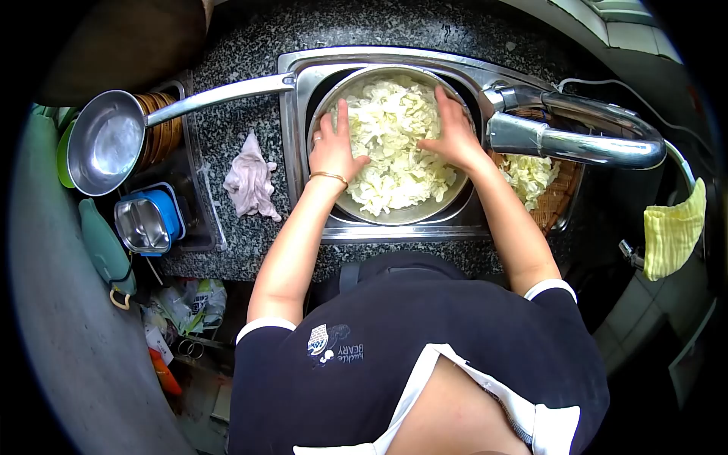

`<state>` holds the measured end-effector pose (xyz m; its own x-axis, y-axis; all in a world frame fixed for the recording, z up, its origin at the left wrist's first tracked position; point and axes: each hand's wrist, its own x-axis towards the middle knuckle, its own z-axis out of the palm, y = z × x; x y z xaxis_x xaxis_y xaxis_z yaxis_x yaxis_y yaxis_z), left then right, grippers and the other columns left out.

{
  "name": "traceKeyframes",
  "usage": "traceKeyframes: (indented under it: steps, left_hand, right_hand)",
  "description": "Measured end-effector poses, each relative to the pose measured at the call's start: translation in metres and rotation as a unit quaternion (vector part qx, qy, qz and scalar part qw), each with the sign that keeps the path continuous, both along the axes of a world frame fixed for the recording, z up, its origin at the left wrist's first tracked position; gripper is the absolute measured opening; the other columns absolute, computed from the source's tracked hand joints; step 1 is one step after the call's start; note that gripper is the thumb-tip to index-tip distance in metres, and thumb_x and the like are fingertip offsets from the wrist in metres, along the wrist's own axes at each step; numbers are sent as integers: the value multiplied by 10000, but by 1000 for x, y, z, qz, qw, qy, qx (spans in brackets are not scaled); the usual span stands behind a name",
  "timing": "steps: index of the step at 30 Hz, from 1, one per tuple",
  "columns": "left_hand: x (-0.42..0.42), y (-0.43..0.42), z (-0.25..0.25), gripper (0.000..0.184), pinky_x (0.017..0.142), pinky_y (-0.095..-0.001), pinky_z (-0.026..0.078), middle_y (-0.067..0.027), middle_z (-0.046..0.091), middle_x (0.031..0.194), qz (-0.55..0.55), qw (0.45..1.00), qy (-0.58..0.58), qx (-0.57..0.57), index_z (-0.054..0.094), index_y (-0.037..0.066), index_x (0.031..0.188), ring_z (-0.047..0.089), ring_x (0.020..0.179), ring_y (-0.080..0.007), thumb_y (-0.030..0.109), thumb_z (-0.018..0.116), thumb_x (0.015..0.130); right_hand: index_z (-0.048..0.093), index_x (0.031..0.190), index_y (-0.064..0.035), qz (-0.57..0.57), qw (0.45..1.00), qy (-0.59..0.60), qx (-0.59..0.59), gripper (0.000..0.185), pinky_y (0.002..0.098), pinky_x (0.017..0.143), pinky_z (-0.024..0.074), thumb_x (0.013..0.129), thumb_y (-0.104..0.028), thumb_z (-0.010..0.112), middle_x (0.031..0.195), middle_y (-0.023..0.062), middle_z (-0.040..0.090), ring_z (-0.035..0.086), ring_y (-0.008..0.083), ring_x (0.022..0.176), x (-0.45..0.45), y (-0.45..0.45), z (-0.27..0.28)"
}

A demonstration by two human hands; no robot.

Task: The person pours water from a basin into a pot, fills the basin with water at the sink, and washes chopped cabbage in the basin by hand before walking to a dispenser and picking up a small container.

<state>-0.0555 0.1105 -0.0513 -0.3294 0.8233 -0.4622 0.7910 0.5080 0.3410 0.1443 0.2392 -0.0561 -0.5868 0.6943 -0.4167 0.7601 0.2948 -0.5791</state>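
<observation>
A wide metal bowl (362, 211) sits in the sink, heaped with torn pale-green cabbage leaves (394, 159). At the left side of the heap, my left hand (334, 152) lies with its fingers spread and its thumb over the leaves. My right hand (455, 136) is on the right side, fingers apart, its thumb pointing inward across the cabbage. Both hands touch the heap near the bowl's rim. Neither is closed around anything, though some fingertips are partly hidden among the leaves.
A chrome faucet (576, 144) reaches over the right of the sink (303, 68). Beneath it, a woven basket (557, 199) holds more cabbage (527, 178). On the left are a crumpled cloth (252, 178), a long-handled metal ladle (110, 144) and a blue-edged container (144, 224). A yellow cloth (673, 231) hangs at far right.
</observation>
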Motion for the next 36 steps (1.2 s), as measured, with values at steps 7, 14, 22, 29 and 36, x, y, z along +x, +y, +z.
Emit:
traceKeyframes:
  steps: [7,14,22,29,36]
  left_hand:
    - [0,41,-56,1131,952,-396,422,-251,257,1363,4,985,-163,59,67,126,1441,473,1125,-430,202,804,588]
    - [-2,47,-44,920,932,-342,396,-144,432,1257,198,792,-577,0,172,68,1394,429,1181,-268,176,697,646]
    - [23,-2,42,697,1061,-360,254,-111,349,1377,167,745,-630,143,218,72,1393,330,1290,-230,341,562,849]
    - [20,-23,29,650,890,-444,403,-256,519,1115,68,950,-246,179,431,37,1194,525,1029,-401,507,622,788]
    - [44,-18,94,447,932,-307,407,-111,507,1231,111,749,-618,210,398,39,1290,501,1117,-180,291,497,935]
  right_hand:
    - [45,1443,-94,50,992,-32,-111,1149,395,1089,252,593,-200,810,1408,275,186,246,373,1316,-38,15,-42]
    - [193,1417,-209,80,983,138,-95,1107,427,1057,302,519,-258,837,1378,243,193,264,406,1292,-50,-6,-34]
    - [489,1181,-216,-68,970,227,57,626,425,891,469,628,-301,770,1244,225,350,479,405,1128,-49,-76,21]
    - [535,1125,-199,-92,951,285,76,514,431,865,478,663,-308,733,1180,191,446,502,394,1097,-48,-98,20]
    - [550,1095,-198,-91,897,366,231,531,409,914,456,611,-257,760,1034,140,538,486,367,1083,15,-82,85]
